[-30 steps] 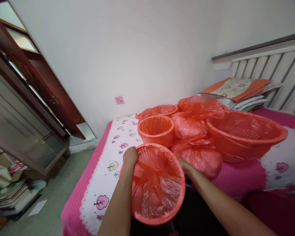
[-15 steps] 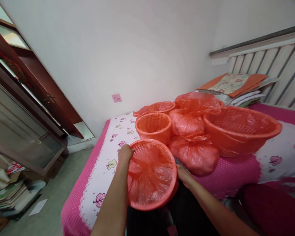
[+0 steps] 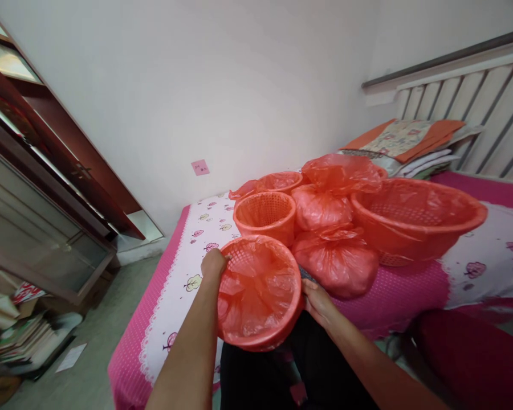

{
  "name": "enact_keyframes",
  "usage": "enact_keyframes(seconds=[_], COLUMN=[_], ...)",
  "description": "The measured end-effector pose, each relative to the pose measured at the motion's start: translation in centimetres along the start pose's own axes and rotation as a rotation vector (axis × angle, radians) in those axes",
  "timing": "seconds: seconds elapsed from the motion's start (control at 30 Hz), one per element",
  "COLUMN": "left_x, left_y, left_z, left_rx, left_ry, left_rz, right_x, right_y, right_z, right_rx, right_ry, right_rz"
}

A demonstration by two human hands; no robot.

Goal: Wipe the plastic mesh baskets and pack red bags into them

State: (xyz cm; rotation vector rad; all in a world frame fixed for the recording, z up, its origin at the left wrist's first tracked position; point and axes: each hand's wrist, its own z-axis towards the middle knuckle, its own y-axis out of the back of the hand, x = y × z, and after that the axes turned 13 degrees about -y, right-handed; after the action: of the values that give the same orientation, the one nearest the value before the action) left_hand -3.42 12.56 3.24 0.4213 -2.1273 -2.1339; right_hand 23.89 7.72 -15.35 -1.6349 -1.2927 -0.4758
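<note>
The left hand (image 3: 214, 263) is pinching the rim of a lined basket (image 3: 260, 343) over the near edge of the bed (image 3: 162, 296), the right hand (image 3: 318, 303) clasping its side. On the bed, a big basket (image 3: 410, 242) is already holding a liner (image 3: 427, 208); a small basket (image 3: 283, 230) is standing bare.

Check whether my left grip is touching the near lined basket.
Touching. The head view shows the left grip closed over the rim of the near lined basket, no gap visible.

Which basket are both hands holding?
The frontmost, bag-lined basket: left hand and right hand hold its sides. Other baskets stand farther back, untouched.
</note>
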Motion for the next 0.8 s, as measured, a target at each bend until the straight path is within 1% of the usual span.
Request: enact_keyframes(seconds=[0.1,0.2,0.33,0.47,0.63,0.73,0.8], left_x=[0.0,0.0,-0.1,-0.1,-0.2,-0.3,-0.4], left_y=[0.0,-0.1,-0.1,-0.1,-0.1,0.0,0.1], left_z=[-0.2,-0.5,-0.7,-0.6,-0.6,-0.8,-0.8], left_rx=[-0.005,-0.013,-0.015,-0.019,-0.024,-0.023,-0.022], left_ry=[0.001,0.006,0.009,0.007,0.01,0.018,0.024], left_rz=[0.0,0.004,0.007,0.01,0.011,0.016,0.019], right_x=[-0.8,-1.3,-1.6,-2.3,-3.4,-3.2,-2.8], right_y=[0.2,0.1,0.1,0.7,2.0,2.6,2.8], right_z=[0.5,0.3,-1.4,-3.3,-4.0,-4.2,-4.5], right_rx=[-0.056,-0.07,0.003,0.083,0.062,0.049,0.067], right_ry=[-0.044,-0.074,-0.082,-0.103,-0.145,-0.144,-0.144], right_rz=[0.052,0.101,0.139,0.116,0.048,0.056,0.078])
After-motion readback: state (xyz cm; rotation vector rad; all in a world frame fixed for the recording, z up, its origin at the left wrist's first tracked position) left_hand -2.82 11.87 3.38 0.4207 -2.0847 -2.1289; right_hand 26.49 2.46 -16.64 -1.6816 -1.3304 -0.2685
